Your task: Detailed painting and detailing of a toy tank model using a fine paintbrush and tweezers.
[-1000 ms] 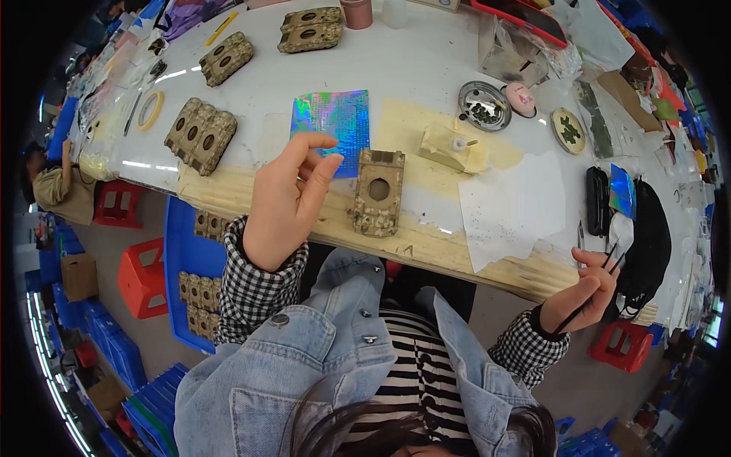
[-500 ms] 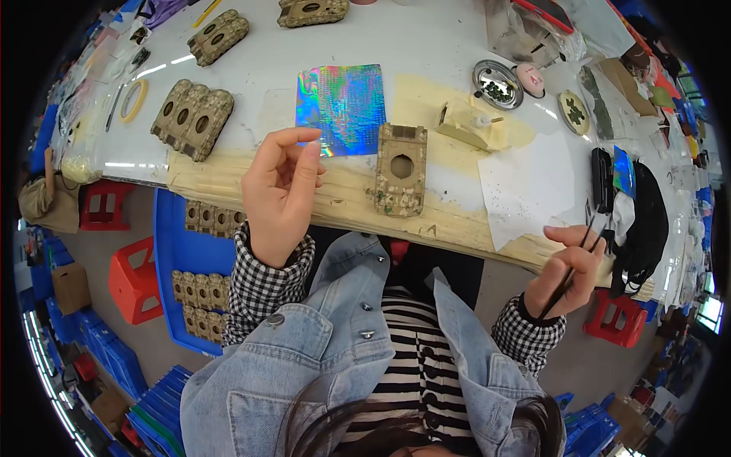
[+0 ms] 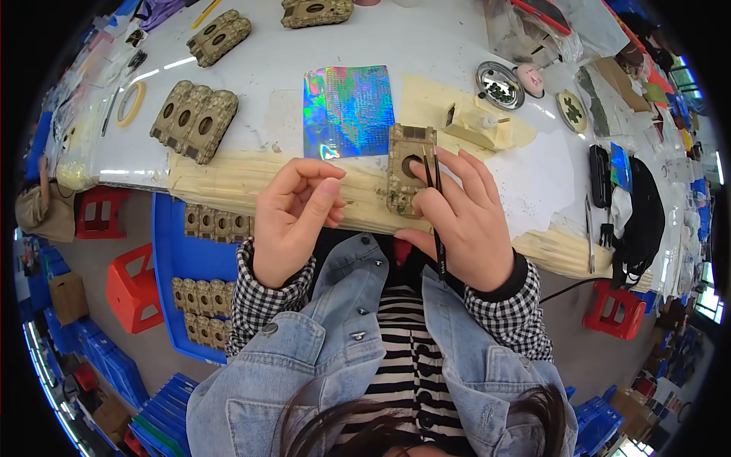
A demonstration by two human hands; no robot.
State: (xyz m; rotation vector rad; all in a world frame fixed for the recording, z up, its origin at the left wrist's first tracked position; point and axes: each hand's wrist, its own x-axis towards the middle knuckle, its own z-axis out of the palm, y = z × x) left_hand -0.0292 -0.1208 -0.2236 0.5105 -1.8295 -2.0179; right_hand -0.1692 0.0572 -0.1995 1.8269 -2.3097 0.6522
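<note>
Black tweezers sit in my right hand, their tips pointing away from me over a camouflage model tank hull. This hull has a round hole in its top and lies at the table's front edge. My right fingers reach over its right side, hiding part of it. Left of the hull, my left hand hovers with curled fingers, thumb and forefinger close together; anything between them is too small to make out. Beyond the hands lies a shiny holographic sheet.
More hulls stand at the left and back. A blue tray below the table holds rows of hulls. To the right are a cream block with a small bottle, a round metal dish, white paper and a metal tool.
My right hand has swung left with the tweezers from the table's right side to the hull. My left hand has come slightly nearer to me and rightward.
</note>
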